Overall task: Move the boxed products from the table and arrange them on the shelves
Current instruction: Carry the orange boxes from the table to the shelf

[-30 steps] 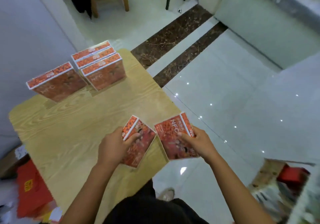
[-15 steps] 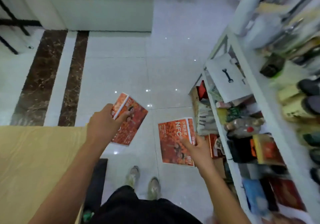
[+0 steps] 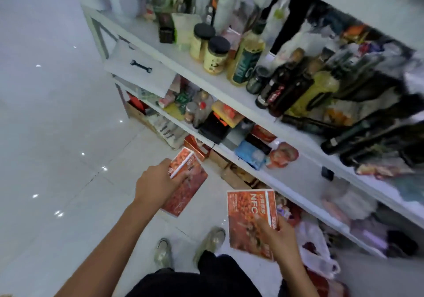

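The left hand has its fingers clamped on a flat red-orange cardboard box; the right hand pinches a second red-orange box. Both hang over the floor, near the white shelf front edge.

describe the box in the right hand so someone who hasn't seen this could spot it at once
Find the white shelves on the right, crowded with bottles. In front of them, over the floor, the right hand grips a flat orange-red box. Unlike the tilted box in the left hand, its broad face shows large white NFC lettering.
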